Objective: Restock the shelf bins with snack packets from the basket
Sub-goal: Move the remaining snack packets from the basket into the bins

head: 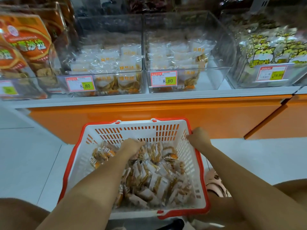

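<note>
A white basket [79,161] with a red rim sits on the floor below the shelf, holding several small snack packets [159,181] in clear and orange wrap. My left hand [132,146] reaches down into the basket and its fingers curl into the packets at the far side. My right hand [198,137] grips the basket's right rim. On the shelf above stand two clear bins [186,83] with 8.80 price tags; the left bin [108,77] is fuller than the right one.
An orange shelf base [149,112] runs behind the basket. Orange snack bags [28,47] fill the bin at far left. A bin of yellow cartoon bags [272,52] stands at right. A sandalled foot [216,185] is beside the basket.
</note>
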Motion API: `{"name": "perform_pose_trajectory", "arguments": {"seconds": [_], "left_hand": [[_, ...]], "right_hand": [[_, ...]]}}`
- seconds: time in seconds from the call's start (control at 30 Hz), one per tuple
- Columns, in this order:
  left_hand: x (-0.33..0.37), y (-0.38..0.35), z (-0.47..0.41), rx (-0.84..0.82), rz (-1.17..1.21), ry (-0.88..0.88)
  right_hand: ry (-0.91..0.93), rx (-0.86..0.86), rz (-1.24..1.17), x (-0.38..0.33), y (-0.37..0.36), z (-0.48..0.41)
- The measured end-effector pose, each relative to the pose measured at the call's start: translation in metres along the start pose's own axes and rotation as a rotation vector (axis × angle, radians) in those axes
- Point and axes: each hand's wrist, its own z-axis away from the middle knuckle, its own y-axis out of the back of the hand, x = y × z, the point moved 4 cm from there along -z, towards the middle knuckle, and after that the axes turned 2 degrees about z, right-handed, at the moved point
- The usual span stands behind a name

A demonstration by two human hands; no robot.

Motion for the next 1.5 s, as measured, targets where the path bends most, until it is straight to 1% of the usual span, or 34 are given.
{"name": "perform_pose_trajectory", "arguments": {"seconds": [0.07, 0.13, 0.33, 0.43, 0.5, 0.57, 0.6, 0.63, 0.7, 0.8, 0.83, 0.9, 0.97, 1.0, 1.07, 1.13, 1.17, 1.23, 1.33, 1.43, 1.5], "left_hand": [[0.005, -0.005, 0.0, 0.02, -0.101, -0.015], [0.01, -0.006, 0.002, 0.04, -0.13, -0.007], [0.009, -0.002, 0.005, -0.133, -0.166, 0.11], [0.009, 0.01, 0.013, -0.181, -0.146, 0.071], [0.012, 0.022, 0.022, -0.187, -0.168, 0.008], [0.018, 0.039, 0.032, -0.196, -0.231, -0.066], [0.022, 0.048, 0.039, -0.207, -0.247, -0.107], [0.028, 0.057, 0.046, -0.225, -0.221, -0.138], [0.046, 0.073, 0.067, -0.265, -0.153, -0.223], [0.075, 0.092, 0.099, -0.287, -0.226, -0.393], [0.083, 0.097, 0.11, -0.306, -0.226, -0.432], [0.097, 0.108, 0.13, -0.313, -0.204, -0.52], [0.107, 0.118, 0.146, -0.276, -0.155, -0.602], [0.111, 0.122, 0.153, -0.251, -0.128, -0.645], [0.122, 0.127, 0.164, -0.186, -0.108, -0.741], [0.134, 0.13, 0.172, -0.101, -0.102, -0.841], [0.14, 0.13, 0.174, -0.043, -0.114, -0.886], [0.154, 0.132, 0.177, 0.085, -0.114, -0.961], [0.178, 0.139, 0.177, 0.212, 0.035, -1.037], [0.211, 0.142, 0.169, 0.266, 0.145, -1.064], [0.235, 0.142, 0.158, 0.245, 0.188, -1.039]], "right_hand": [[0.002, -0.007, -0.003, 0.001, -0.001, -0.002], [-0.003, -0.015, -0.01, 0.003, -0.002, -0.005], [-0.041, -0.034, -0.055, 0.003, -0.002, -0.007], [-0.032, -0.057, -0.038, 0.0, 0.0, -0.005], [-0.001, -0.11, 0.058, -0.006, 0.004, 0.002], [0.08, -0.196, 0.278, -0.02, 0.013, 0.012], [0.129, -0.226, 0.353, -0.029, 0.019, 0.017], [0.181, -0.246, 0.372, -0.04, 0.026, 0.023], [0.263, -0.287, 0.321, -0.065, 0.048, 0.038], [0.421, -0.399, 0.186, -0.102, 0.091, 0.066], [0.468, -0.412, 0.123, -0.112, 0.107, 0.073], [0.559, -0.376, 0.042, -0.126, 0.136, 0.08], [0.634, -0.353, 0.052, -0.135, 0.156, 0.081], [0.662, -0.371, 0.07, -0.139, 0.163, 0.081], [0.69, -0.454, 0.069, -0.144, 0.174, 0.079], [0.71, -0.57, -0.005, -0.146, 0.183, 0.076], [0.734, -0.585, -0.028, -0.147, 0.189, 0.076], [0.782, -0.524, -0.031, -0.15, 0.203, 0.077], [0.809, -0.315, 0.013, -0.153, 0.231, 0.076], [0.78, -0.123, 0.079, -0.156, 0.266, 0.073], [0.708, 0.049, 0.21, -0.156, 0.29, 0.068]]}}
